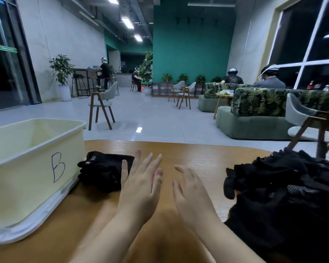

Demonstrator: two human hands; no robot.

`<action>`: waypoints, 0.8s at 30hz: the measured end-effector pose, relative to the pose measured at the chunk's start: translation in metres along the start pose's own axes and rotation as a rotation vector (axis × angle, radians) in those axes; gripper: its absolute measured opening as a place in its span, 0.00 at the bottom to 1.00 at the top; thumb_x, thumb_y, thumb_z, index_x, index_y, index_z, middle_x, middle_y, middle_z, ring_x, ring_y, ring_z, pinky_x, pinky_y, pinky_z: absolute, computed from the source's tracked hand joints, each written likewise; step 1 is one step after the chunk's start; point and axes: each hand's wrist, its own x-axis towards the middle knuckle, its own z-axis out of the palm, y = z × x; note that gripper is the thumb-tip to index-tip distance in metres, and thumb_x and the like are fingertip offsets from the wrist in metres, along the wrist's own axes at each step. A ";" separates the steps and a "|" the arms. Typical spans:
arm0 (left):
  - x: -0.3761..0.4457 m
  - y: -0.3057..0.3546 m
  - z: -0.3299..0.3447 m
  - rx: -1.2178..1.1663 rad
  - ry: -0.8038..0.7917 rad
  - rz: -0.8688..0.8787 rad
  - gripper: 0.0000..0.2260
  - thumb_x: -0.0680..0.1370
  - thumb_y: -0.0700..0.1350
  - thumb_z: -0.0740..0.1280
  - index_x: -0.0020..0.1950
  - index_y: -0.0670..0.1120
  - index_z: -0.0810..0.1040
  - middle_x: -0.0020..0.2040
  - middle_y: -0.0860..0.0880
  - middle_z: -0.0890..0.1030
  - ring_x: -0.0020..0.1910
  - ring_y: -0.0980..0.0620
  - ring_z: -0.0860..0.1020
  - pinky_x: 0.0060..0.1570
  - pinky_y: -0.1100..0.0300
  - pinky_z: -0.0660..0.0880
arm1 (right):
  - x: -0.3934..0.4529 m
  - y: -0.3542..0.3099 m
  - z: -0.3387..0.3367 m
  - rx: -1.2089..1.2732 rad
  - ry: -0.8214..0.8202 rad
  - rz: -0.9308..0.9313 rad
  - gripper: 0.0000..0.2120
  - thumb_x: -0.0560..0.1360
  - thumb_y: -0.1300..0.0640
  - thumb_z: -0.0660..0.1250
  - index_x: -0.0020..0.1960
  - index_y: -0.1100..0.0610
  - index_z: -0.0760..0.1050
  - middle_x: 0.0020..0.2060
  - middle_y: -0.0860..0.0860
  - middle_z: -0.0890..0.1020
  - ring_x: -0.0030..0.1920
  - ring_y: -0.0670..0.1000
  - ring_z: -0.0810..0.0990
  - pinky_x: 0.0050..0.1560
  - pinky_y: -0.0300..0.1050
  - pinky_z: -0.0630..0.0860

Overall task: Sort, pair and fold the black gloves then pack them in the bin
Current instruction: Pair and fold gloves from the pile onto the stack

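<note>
Teal wall (190, 44), grey tiled floor (150, 118), wooden chairs (102, 107), leaf-print sofas (254, 111)

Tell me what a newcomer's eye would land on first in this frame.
Most likely the two bare hands at centre, the left hand and right hand, both open with fingers spread above the wooden table. Next, the cream bin marked "B" on the left, with a folded black glove bundle lying beside it. On the right sits a big loose heap of black gloves.
</note>
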 end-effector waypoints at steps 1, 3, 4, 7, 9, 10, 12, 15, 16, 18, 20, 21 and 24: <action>-0.005 0.009 0.002 -0.033 0.020 0.004 0.32 0.73 0.62 0.34 0.74 0.60 0.59 0.75 0.60 0.58 0.74 0.64 0.37 0.67 0.62 0.25 | -0.005 0.004 -0.007 -0.001 0.019 0.009 0.18 0.80 0.56 0.56 0.70 0.52 0.64 0.66 0.44 0.69 0.66 0.43 0.65 0.65 0.31 0.58; -0.015 0.025 0.008 -0.102 0.055 0.006 0.30 0.74 0.61 0.36 0.73 0.60 0.62 0.73 0.61 0.59 0.74 0.65 0.38 0.69 0.61 0.27 | -0.015 0.014 -0.022 -0.016 0.063 0.026 0.18 0.80 0.54 0.56 0.69 0.53 0.65 0.64 0.44 0.69 0.66 0.43 0.65 0.62 0.31 0.57; -0.021 0.032 0.011 -0.138 0.067 -0.005 0.29 0.75 0.61 0.37 0.72 0.61 0.62 0.73 0.62 0.59 0.73 0.66 0.38 0.70 0.60 0.28 | -0.020 0.019 -0.028 -0.035 0.091 0.046 0.18 0.79 0.55 0.57 0.68 0.53 0.66 0.63 0.44 0.70 0.65 0.44 0.66 0.62 0.31 0.58; -0.038 0.046 0.022 -0.202 0.051 -0.064 0.27 0.74 0.61 0.37 0.71 0.63 0.58 0.72 0.64 0.56 0.72 0.68 0.35 0.69 0.60 0.27 | -0.037 0.040 -0.031 -0.234 0.258 0.141 0.18 0.74 0.62 0.65 0.63 0.55 0.72 0.60 0.50 0.75 0.65 0.52 0.71 0.67 0.46 0.63; -0.047 0.047 0.029 -0.131 -0.024 -0.050 0.31 0.71 0.62 0.34 0.73 0.63 0.54 0.72 0.65 0.50 0.70 0.67 0.30 0.67 0.60 0.24 | -0.045 0.047 -0.032 -0.415 0.281 0.310 0.20 0.71 0.62 0.67 0.62 0.56 0.73 0.61 0.53 0.75 0.67 0.57 0.69 0.67 0.55 0.62; -0.050 0.044 0.033 -0.086 -0.059 -0.022 0.32 0.71 0.62 0.34 0.74 0.62 0.55 0.72 0.64 0.50 0.69 0.67 0.29 0.67 0.60 0.24 | -0.048 0.047 -0.036 -0.485 0.226 0.384 0.20 0.71 0.61 0.66 0.63 0.56 0.73 0.63 0.54 0.74 0.67 0.57 0.67 0.66 0.55 0.62; -0.052 0.039 0.040 -0.017 -0.096 0.035 0.31 0.73 0.62 0.40 0.73 0.58 0.61 0.75 0.59 0.57 0.71 0.64 0.31 0.69 0.58 0.28 | -0.052 0.044 -0.045 -0.566 0.063 0.500 0.18 0.74 0.56 0.61 0.64 0.55 0.67 0.64 0.53 0.68 0.66 0.56 0.64 0.64 0.51 0.62; -0.053 0.038 0.043 0.099 -0.190 0.007 0.33 0.70 0.63 0.40 0.75 0.57 0.57 0.77 0.56 0.53 0.70 0.62 0.27 0.69 0.55 0.28 | -0.054 0.039 -0.049 -0.585 -0.064 0.560 0.16 0.77 0.52 0.55 0.63 0.54 0.63 0.61 0.52 0.66 0.63 0.54 0.64 0.62 0.47 0.64; -0.053 0.037 0.042 0.105 -0.255 -0.018 0.32 0.72 0.64 0.42 0.75 0.58 0.54 0.77 0.57 0.49 0.68 0.61 0.27 0.70 0.54 0.29 | -0.054 0.038 -0.047 -0.575 -0.098 0.554 0.17 0.77 0.52 0.54 0.63 0.55 0.63 0.61 0.52 0.67 0.63 0.54 0.64 0.62 0.47 0.64; -0.051 0.035 0.037 0.078 -0.359 -0.017 0.30 0.74 0.65 0.49 0.75 0.60 0.53 0.77 0.59 0.48 0.68 0.62 0.29 0.71 0.52 0.32 | -0.055 0.036 -0.044 -0.568 -0.142 0.521 0.16 0.77 0.53 0.54 0.63 0.57 0.65 0.61 0.53 0.68 0.63 0.55 0.65 0.61 0.47 0.66; -0.051 0.032 0.034 0.061 -0.421 0.042 0.35 0.64 0.70 0.45 0.71 0.63 0.59 0.76 0.60 0.49 0.69 0.63 0.30 0.71 0.52 0.33 | -0.055 0.036 -0.043 -0.567 -0.153 0.468 0.14 0.77 0.53 0.54 0.60 0.56 0.66 0.60 0.53 0.69 0.62 0.54 0.66 0.61 0.46 0.67; -0.051 0.032 0.033 0.053 -0.450 0.059 0.37 0.60 0.71 0.42 0.68 0.65 0.63 0.76 0.61 0.51 0.69 0.63 0.31 0.71 0.52 0.33 | -0.054 0.035 -0.043 -0.563 -0.156 0.446 0.13 0.77 0.53 0.55 0.60 0.56 0.66 0.60 0.53 0.69 0.62 0.54 0.66 0.61 0.46 0.67; -0.051 0.032 0.030 0.011 -0.509 0.064 0.29 0.57 0.73 0.43 0.52 0.69 0.68 0.74 0.64 0.56 0.69 0.66 0.35 0.71 0.54 0.34 | -0.054 0.036 -0.039 -0.535 -0.164 0.406 0.12 0.79 0.54 0.56 0.61 0.55 0.65 0.61 0.53 0.69 0.62 0.54 0.66 0.61 0.44 0.66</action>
